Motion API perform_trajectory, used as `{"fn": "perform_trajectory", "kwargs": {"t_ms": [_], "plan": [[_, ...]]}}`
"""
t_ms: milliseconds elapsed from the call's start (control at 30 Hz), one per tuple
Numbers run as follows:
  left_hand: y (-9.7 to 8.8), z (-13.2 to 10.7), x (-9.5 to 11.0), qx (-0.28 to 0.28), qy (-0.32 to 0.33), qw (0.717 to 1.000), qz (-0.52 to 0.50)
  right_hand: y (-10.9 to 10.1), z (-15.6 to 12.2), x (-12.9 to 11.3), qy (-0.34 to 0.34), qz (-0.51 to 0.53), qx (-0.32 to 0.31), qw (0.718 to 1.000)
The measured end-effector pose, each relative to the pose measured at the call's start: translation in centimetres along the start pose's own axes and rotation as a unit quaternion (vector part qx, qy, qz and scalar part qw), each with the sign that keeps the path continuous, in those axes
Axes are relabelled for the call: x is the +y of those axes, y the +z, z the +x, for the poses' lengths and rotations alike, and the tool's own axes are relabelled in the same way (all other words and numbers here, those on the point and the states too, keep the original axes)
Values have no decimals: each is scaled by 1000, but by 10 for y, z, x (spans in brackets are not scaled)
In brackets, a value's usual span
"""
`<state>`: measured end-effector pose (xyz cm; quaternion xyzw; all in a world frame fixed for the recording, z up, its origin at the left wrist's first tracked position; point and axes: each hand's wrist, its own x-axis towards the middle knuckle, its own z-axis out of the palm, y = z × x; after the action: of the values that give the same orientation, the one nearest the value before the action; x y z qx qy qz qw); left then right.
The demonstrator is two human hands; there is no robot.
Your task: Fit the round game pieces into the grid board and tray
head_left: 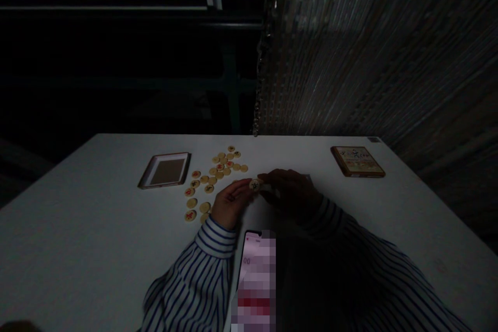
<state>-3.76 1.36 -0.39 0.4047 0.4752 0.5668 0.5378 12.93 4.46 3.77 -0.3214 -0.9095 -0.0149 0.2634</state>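
A round xiangqi piece (254, 185) with a dark character on its face is held up between my two hands. My left hand (230, 203) pinches its left edge with the fingertips. From the other side, the fingers of my right hand (290, 189) close on its right edge; deep shadow hides most of that hand. Left of the hands, several more pieces (220, 167) are spread loosely on the white table (116, 249), some with red or dark characters, others with plain faces up. A few lie partly behind my left wrist.
An open shallow box tray (168, 172) stands at the left beyond the pieces. At the right lies a closed box lid (358, 161) with a printed picture. A lit phone (253, 275) rests below my hands. A bead curtain (330, 52) hangs behind the table.
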Motion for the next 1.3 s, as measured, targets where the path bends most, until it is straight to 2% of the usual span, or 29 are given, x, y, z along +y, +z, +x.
{"fn": "perform_trajectory", "kwargs": {"t_ms": [100,300,500,767,933,1067,1300], "plan": [[1,-1,1,-1,-8,1000,-3,-5,-7,4,9,-15,1,1000],[7,-2,2,7,-1,1000,-19,-16,-16,9,58,-35,-42,997],[17,0,8,-26,6,1000,-7,-25,-26,14,89,-15,-52,995],[33,3,12,-76,33,996,36,-31,-43,23,89,38,7,995],[42,7,12,-91,19,995,36,-32,-52,29,99,81,42,991],[49,10,11,-104,7,994,33,-24,-62,34,147,146,96,974],[63,18,3,-146,-2,988,54,-10,-71,32,248,190,111,943]]}}
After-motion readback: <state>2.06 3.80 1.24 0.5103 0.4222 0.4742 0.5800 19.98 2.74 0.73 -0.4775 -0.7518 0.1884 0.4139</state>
